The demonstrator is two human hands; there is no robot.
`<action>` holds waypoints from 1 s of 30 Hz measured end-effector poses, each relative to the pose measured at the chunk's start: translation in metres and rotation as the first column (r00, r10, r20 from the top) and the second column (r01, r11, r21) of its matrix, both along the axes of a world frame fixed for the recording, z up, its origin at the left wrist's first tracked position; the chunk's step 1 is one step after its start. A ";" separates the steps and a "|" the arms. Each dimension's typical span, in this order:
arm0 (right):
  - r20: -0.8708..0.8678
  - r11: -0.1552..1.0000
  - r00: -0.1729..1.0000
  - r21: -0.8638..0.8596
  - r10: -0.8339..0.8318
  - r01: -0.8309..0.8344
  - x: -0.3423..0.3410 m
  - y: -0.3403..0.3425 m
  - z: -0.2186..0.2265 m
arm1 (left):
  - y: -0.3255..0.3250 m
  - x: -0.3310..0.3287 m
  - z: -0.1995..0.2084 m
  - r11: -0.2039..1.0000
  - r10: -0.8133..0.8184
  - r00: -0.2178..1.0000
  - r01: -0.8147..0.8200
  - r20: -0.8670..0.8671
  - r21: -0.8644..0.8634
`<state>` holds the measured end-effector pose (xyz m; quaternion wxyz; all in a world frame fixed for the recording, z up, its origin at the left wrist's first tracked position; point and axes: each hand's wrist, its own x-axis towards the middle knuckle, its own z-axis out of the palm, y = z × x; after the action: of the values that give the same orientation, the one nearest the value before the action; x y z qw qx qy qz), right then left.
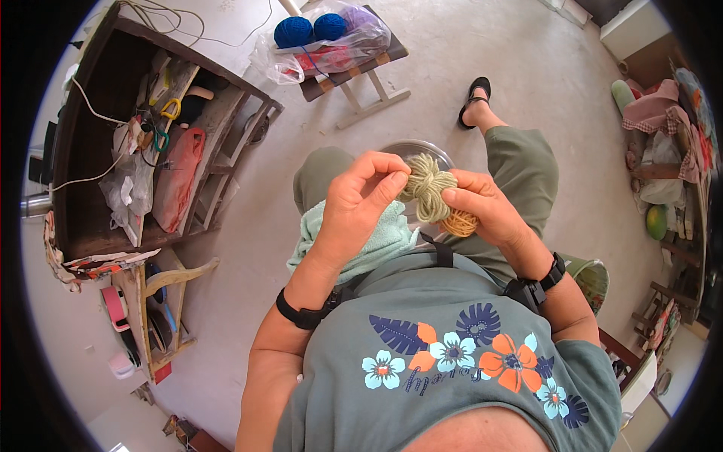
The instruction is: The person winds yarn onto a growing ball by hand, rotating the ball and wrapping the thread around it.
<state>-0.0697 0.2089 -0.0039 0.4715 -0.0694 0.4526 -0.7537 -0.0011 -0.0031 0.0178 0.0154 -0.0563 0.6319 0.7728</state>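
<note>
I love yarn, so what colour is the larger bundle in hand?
The larger bundle is pale green; head view shows it best.

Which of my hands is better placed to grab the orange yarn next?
Probably your right hand: its thumb and fingers are right beside the orange yarn, though they grip the green yarn. Your left hand is at the green yarn's opposite edge.

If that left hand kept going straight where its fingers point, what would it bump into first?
The pale green yarn bundle, right by the left hand's fingertips; it may already be touching. Beyond it seems to be the right hand.
</note>
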 end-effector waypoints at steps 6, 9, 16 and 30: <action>-0.073 0.997 0.997 0.076 -0.021 0.027 0.000 -0.004 0.002 | 0.000 -0.005 -0.002 0.919 -0.063 0.953 -0.061 -0.297 -0.390; -0.206 0.984 0.978 0.176 0.019 0.018 -0.001 -0.004 0.001 | 0.000 -0.004 0.003 0.853 -0.098 0.955 -0.063 -0.278 -0.517; -0.224 0.975 0.974 0.211 -0.017 0.065 -0.002 -0.010 0.004 | -0.009 -0.002 -0.003 0.982 0.064 0.997 -0.071 -0.048 -0.173; -0.088 0.980 0.978 -0.052 0.190 -0.195 -0.020 0.007 -0.005 | -0.022 -0.014 -0.027 0.967 0.216 0.970 -0.229 0.108 0.116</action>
<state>-0.0897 0.2157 -0.0087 0.5207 -0.1580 0.4401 -0.7143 -0.0146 -0.0254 -0.0089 -0.0381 -0.1623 0.5693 0.8051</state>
